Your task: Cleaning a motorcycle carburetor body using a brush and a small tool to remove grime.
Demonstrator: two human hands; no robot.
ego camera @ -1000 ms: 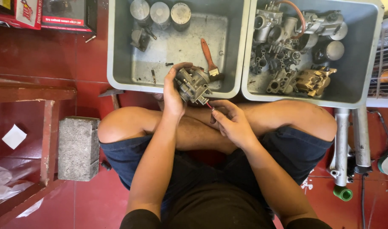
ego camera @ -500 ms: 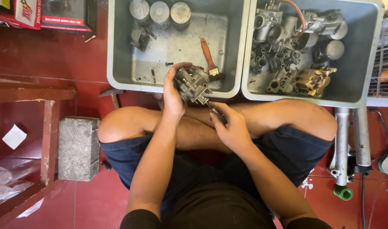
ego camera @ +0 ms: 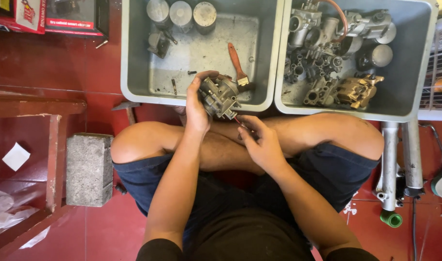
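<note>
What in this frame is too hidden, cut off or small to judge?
Head view only:
- Tool in the right hand: its fingers cover it; only a thin tip shows.
- Near side of the carburetor: covered by the left hand.
- Brush bristles: behind the carburetor.
- Right tray: top cut off.

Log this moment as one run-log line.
left hand: grips grey metal carburettor over grey plastic tub | right hand: holds thin red-handled tool at its underside | red-handled brush: in tub
</note>
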